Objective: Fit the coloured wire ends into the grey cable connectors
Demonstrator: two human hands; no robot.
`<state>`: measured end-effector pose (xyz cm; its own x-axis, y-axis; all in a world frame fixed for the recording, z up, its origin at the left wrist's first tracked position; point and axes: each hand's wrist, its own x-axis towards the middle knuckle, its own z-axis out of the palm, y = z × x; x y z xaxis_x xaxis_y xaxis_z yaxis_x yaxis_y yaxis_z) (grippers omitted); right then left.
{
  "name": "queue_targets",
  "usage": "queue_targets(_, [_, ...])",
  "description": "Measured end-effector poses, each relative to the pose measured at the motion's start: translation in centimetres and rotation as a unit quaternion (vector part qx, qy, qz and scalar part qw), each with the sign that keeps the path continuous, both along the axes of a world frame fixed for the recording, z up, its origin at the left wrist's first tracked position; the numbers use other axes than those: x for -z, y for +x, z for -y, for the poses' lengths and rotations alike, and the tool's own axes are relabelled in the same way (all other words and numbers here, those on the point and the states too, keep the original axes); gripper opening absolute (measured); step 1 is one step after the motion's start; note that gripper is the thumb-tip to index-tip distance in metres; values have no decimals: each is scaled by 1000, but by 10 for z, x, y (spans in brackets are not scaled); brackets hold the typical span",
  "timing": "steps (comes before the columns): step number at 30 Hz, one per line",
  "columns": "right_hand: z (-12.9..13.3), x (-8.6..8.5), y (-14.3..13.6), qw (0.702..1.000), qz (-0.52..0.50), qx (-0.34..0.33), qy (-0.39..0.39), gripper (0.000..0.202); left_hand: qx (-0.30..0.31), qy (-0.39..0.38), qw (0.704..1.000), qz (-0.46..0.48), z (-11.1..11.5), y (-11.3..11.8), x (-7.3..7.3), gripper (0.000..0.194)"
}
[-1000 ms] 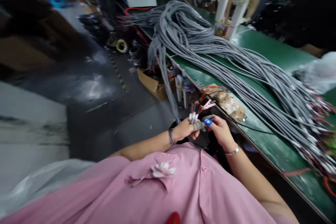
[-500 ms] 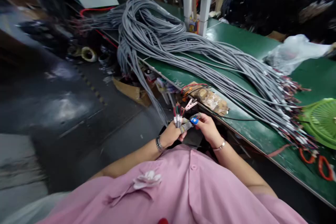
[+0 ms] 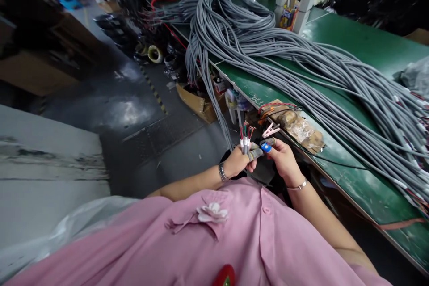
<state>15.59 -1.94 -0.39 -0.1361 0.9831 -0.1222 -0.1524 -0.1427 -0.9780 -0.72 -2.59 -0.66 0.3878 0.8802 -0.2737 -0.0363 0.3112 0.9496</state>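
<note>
My left hand (image 3: 237, 161) is closed around several grey cables (image 3: 246, 144). Their upper ends stick up from the fist, with white bands and fanned red, green and dark wires (image 3: 247, 128). Close beside it, my right hand (image 3: 285, 161) pinches a small round blue object (image 3: 266, 147) with a pale mark, its kind unclear. Grey fabric covers some fingertips on both hands. A pink clothespin (image 3: 271, 131) shows just beyond the right fingers; what it is fixed to is hidden.
A long bundle of grey cables (image 3: 234, 44) lies across the green table (image 3: 351, 31) and hangs over its edge. Near that edge sits a taped brown block (image 3: 298, 129). A cardboard box (image 3: 197, 105) stands below, and a white panel (image 3: 50, 156) is at left.
The view has swung to the left, so table, cables and hands appear further right. Both hands keep their hold, with little visible movement relative to each other.
</note>
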Motion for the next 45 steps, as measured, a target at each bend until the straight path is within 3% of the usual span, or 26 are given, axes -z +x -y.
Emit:
queue_targets(4, [1,-8,-5,997,26,-64,17,24,55,-12,998,-20,-1,0,4,32])
queue_targets(6, [-1,-10,-7,996,42,-74,21,25,50,-14,998,-18,-2,0,5,33])
queue_targets(13, [-4,4,-7,998,50,13,20,26,-66,-41,996,48,-5,-2,8,38])
queue_targets(21, [2,7,-11,998,40,46,30,22,-151,-44,985,77,-4,1,7,35])
queue_targets(32, [-5,-8,-19,999,2,-34,8,26,-117,-42,990,64,-2,5,12,29])
queue_targets(40, [-4,11,-19,998,-24,38,-33,26,-114,-44,991,47,-1,5,12,32])
queue_targets(45, [-2,1,-19,999,-29,-3,-32,23,-105,-43,992,51,1,4,11,32])
